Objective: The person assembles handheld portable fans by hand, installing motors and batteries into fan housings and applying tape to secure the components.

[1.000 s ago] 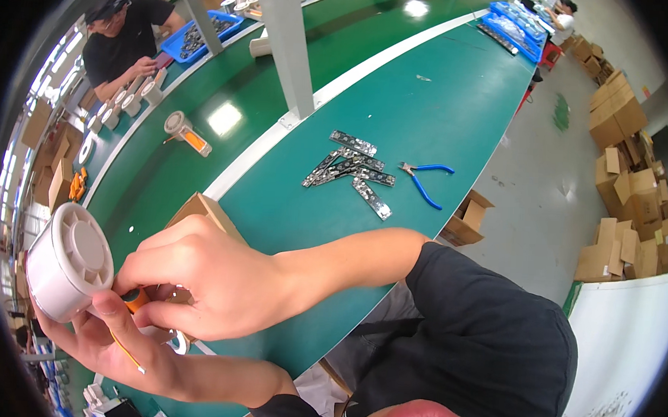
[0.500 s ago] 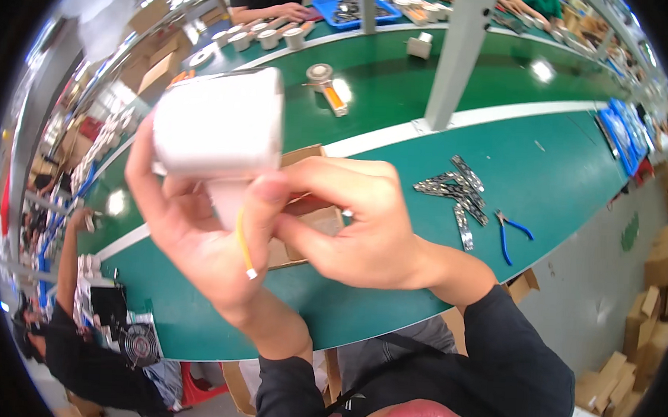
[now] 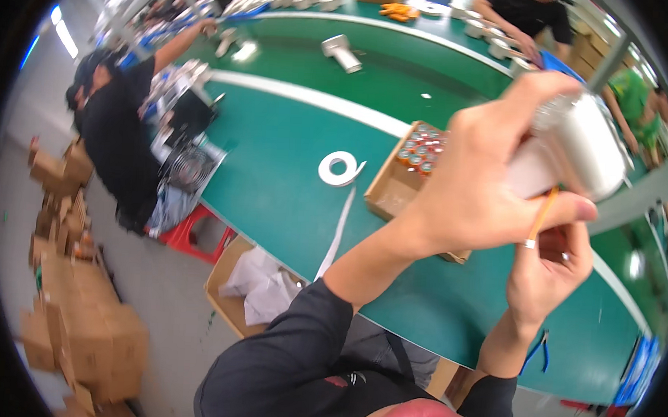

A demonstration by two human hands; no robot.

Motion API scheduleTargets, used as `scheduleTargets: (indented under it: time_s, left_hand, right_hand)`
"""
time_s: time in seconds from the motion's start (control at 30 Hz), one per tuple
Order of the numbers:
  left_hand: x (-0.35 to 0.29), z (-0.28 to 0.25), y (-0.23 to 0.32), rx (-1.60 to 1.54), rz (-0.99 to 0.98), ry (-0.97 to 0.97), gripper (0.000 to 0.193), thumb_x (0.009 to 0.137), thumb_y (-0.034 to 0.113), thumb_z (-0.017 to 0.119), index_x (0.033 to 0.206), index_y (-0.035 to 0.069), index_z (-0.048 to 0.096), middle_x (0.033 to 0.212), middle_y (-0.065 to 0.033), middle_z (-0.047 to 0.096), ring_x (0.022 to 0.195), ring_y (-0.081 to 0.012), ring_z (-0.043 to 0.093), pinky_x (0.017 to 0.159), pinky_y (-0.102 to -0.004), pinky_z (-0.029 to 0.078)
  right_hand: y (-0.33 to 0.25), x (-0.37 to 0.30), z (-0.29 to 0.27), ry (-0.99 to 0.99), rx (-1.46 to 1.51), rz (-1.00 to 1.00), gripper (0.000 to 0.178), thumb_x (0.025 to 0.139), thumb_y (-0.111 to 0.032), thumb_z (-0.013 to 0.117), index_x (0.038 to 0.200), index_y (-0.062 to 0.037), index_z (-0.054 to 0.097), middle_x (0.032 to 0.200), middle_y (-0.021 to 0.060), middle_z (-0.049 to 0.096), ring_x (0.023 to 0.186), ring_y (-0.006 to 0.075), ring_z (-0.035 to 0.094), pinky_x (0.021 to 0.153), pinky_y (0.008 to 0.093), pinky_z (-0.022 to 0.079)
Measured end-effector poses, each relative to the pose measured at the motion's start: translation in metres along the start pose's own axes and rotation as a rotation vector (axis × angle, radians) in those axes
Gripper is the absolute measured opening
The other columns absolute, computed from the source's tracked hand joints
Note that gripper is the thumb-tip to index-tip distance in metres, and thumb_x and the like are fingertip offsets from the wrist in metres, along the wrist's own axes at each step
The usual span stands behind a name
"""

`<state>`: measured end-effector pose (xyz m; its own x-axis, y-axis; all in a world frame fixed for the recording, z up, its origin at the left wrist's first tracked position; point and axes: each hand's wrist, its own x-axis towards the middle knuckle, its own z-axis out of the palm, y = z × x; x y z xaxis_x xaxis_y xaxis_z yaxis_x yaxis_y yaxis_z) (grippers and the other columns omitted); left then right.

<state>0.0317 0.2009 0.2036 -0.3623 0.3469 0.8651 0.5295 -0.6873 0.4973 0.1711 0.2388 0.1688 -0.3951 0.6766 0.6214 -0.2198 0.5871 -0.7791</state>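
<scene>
My left hand [image 3: 477,166] is closed around a white device [image 3: 586,149] with a thick cylindrical head and a narrower neck, held tilted above the bench. A yellow wire [image 3: 544,218] with a small white connector hangs from it across my left thumb. Just below, my right hand [image 3: 543,281] has its fingers curled in a pinch close to the device. Something small and pale shows at those fingers, too blurred to name. Under my left forearm stands an open cardboard box [image 3: 387,196] with several orange, silver-ended cylinders [image 3: 422,147] inside, partly hidden by my arm.
A white tape roll [image 3: 328,171] lies on the green bench with a strip [image 3: 339,231] trailing to the near edge. Blue-handled pliers [image 3: 538,355] lie near my right forearm. Another white device [image 3: 342,54] lies beyond the white rail. A co-worker [image 3: 118,124] reaches in at left.
My view has swung left, so hands and device sit further right in the picture. The device has tilted, and the tape roll has come into view. Both hands keep their hold.
</scene>
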Motion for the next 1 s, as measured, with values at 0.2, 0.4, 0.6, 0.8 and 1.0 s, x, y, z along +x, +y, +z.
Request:
scheduleTargets:
  time_s: [0.2,0.4,0.6,0.8,1.0]
  left_hand:
    - [-0.006,-0.006,0.006,0.025,-0.017,0.013,0.07,0.06,0.022,0.09,0.118,0.008,0.053,0.085,-0.017,0.069,0.073,-0.0352,0.07,0.068,-0.0391,0.055]
    - [-0.005,0.001,0.013,-0.047,-0.113,-0.002,0.071,0.059,0.019,0.089,0.117,0.007,0.049,0.084,-0.0171,0.068,0.075,-0.0355,0.07,0.067,-0.0388,0.056]
    - [-0.006,0.003,0.005,-0.069,-0.073,0.02,0.072,0.057,0.017,0.089,0.116,0.006,0.049,0.084,-0.0167,0.068,0.073,-0.0333,0.07,0.067,-0.0377,0.056]
    - [-0.003,0.007,-0.004,-0.052,0.019,0.092,0.072,0.053,0.019,0.086,0.112,0.003,0.048,0.074,-0.0162,0.063,0.064,-0.0374,0.063,0.06,-0.0403,0.05]
    - [-0.016,0.001,0.003,0.069,-0.09,0.013,0.068,0.062,0.017,0.09,0.123,0.011,0.06,0.09,-0.0061,0.07,0.069,-0.0173,0.062,0.062,-0.0288,0.048]
  right_hand:
    - [0.013,-0.009,-0.008,-0.025,-0.073,0.026,0.042,0.087,0.004,0.07,0.126,0.0125,0.057,0.119,0.0141,0.064,0.108,0.0173,0.061,0.097,0.0295,0.045]
    - [0.015,-0.01,-0.016,0.031,-0.087,0.024,0.048,0.086,0.003,0.071,0.13,0.0105,0.056,0.115,0.0118,0.067,0.1,0.0132,0.064,0.091,0.0245,0.047]
    - [0.013,-0.008,-0.013,0.042,-0.124,0.019,0.04,0.087,0.0,0.072,0.124,0.0079,0.059,0.1,0.0065,0.069,0.087,0.0082,0.064,0.078,0.0194,0.047]
    - [0.02,-0.009,-0.018,0.118,-0.209,0.022,0.053,0.085,0.001,0.074,0.133,0.0089,0.055,0.114,0.0127,0.069,0.099,0.0144,0.066,0.089,0.0256,0.049]
    - [0.032,-0.009,-0.022,0.194,-0.247,0.033,0.053,0.086,0.004,0.07,0.136,0.0098,0.053,0.133,0.022,0.061,0.113,0.0208,0.063,0.1,0.0316,0.047]
